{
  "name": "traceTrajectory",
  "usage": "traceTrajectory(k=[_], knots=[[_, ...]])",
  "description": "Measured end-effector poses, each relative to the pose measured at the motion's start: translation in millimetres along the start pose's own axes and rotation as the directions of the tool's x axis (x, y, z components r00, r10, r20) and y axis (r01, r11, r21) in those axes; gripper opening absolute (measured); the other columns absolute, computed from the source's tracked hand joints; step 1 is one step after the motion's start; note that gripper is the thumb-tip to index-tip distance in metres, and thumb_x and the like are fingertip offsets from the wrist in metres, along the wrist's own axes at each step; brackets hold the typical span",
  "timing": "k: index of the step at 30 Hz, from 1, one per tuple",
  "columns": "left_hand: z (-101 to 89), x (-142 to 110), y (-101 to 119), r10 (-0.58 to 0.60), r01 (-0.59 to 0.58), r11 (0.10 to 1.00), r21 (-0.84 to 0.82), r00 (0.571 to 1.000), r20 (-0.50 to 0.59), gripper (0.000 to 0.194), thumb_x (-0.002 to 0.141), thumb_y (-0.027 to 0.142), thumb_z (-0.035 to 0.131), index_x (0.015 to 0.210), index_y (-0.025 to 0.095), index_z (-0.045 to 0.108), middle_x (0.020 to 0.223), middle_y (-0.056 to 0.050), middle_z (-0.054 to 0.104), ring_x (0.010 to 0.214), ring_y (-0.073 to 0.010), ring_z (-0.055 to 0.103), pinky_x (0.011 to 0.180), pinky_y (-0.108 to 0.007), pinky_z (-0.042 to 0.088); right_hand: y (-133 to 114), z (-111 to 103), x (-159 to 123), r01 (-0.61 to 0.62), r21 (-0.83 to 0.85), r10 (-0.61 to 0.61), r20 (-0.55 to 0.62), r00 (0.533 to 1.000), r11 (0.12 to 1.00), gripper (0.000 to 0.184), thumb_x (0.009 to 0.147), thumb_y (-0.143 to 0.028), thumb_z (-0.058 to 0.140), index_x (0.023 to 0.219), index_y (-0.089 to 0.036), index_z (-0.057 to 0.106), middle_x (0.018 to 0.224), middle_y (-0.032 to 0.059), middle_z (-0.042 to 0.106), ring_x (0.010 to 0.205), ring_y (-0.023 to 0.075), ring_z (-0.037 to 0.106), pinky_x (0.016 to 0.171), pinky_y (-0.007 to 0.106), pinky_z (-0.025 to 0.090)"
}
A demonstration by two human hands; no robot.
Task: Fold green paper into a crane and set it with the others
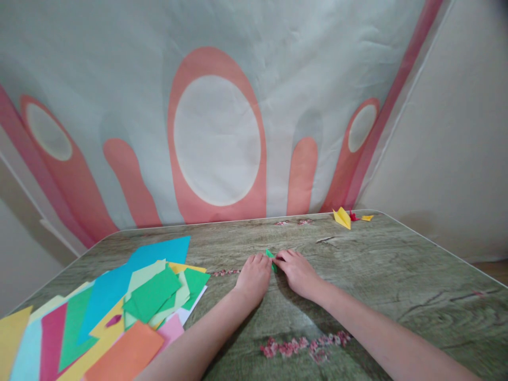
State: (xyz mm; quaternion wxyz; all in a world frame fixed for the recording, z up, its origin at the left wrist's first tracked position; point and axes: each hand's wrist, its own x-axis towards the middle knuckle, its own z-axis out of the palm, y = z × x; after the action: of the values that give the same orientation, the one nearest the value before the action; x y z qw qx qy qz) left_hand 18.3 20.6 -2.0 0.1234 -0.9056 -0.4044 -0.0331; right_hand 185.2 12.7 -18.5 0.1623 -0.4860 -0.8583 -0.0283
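Note:
A small folded piece of green paper [270, 254] stands between my hands near the middle of the table. My right hand [298, 274] pinches its right side between thumb and fingers. My left hand [254, 276] is closed at its left side, knuckles up, with the fingertips mostly hidden. Both hands rest close to the tabletop, and they cover part of the paper, so its full folded shape cannot be made out.
Loose coloured sheets lie in a pile at the left, with an orange sheet [124, 352], a green sheet [154, 292] and a blue sheet [159, 253]. A folded yellow paper [342, 218] and a small red folded paper [353, 216] sit at the far right edge. A printed curtain [286, 95] hangs behind the wood-patterned table [381, 275].

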Motion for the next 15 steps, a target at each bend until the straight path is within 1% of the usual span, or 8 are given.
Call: traceTrajectory(k=[5,8,11,15], knots=[[-0.9,0.2,0.0,-0.005,0.005,1.000,0.016,1.000,0.006,0.033,0.085,0.010,0.036,0.113,0.014,0.054,0.104,-0.011,0.061,0.102,-0.0236,0.051,0.085,-0.035,0.039,5.9,7.0,0.0,-0.036,0.115,0.044,-0.070,0.997,0.993,0.034,0.085,-0.007,0.043,0.113,-0.020,0.059,0.098,0.0069,0.058,0.093,0.0181,0.048,0.081,0.030,0.037],[-0.2,0.6,0.4,-0.003,0.003,1.000,0.009,1.000,0.005,0.033,0.086,0.010,0.035,0.113,0.013,0.054,0.104,-0.012,0.061,0.103,-0.0241,0.050,0.084,-0.035,0.039,9.9,10.6,-0.7,-0.050,0.150,0.067,-0.105,0.992,0.987,0.039,0.084,-0.003,0.042,0.116,-0.019,0.057,0.099,0.0069,0.059,0.094,0.0179,0.049,0.083,0.030,0.038],[0.2,1.0,1.1,-0.006,0.006,1.000,0.009,1.000,0.010,0.033,0.085,0.009,0.037,0.114,0.012,0.053,0.104,-0.012,0.060,0.102,-0.0245,0.051,0.083,-0.036,0.040,10.2,9.8,-1.7,-0.028,0.126,0.040,-0.098,0.994,0.992,0.035,0.087,-0.008,0.042,0.117,-0.019,0.057,0.102,0.0071,0.059,0.094,0.0184,0.048,0.084,0.031,0.038],[-2.5,1.8,2.4,-0.005,0.005,1.000,0.017,1.000,0.027,0.033,0.084,0.008,0.038,0.113,0.010,0.054,0.102,-0.012,0.060,0.100,-0.0245,0.051,0.083,-0.036,0.040,4.7,2.9,-1.4,0.004,0.037,-0.002,-0.041,0.999,0.999,0.028,0.090,-0.017,0.042,0.112,-0.021,0.059,0.103,0.0076,0.058,0.096,0.0199,0.047,0.084,0.033,0.037]])
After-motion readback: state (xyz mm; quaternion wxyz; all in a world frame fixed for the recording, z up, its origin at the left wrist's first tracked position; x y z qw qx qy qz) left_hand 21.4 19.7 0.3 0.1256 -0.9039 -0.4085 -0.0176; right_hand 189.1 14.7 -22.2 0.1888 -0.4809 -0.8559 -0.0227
